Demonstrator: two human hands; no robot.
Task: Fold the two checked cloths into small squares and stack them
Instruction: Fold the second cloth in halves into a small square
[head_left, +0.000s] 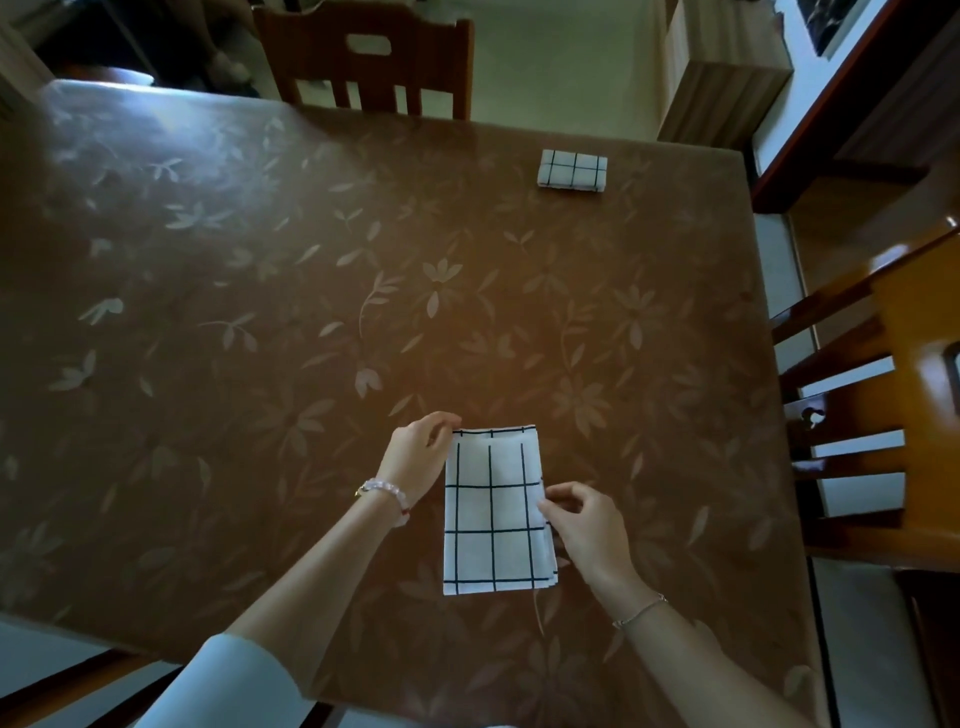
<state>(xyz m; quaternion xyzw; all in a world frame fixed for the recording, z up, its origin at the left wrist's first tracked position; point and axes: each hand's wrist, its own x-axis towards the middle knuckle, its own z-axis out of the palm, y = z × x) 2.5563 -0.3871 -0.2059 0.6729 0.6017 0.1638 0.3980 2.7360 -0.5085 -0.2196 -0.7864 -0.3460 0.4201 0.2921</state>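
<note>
Head view: at the near edge of the table (208, 260), the left hand (421, 452) pinches the far left corner of the half-folded cloth (491, 514) and the right hand (582, 525) its right edge, whose loose layers could slide askew in the next fold.

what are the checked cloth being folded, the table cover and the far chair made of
The checked cloth is likely thin woven cotton, matte, with soft stacked layers showing at its right edge. The table cover is probably vinyl or plastic, glossy, with glare across its leaf print. The far chair looks like wood, varnished reddish-brown, with a slatted back.
</note>
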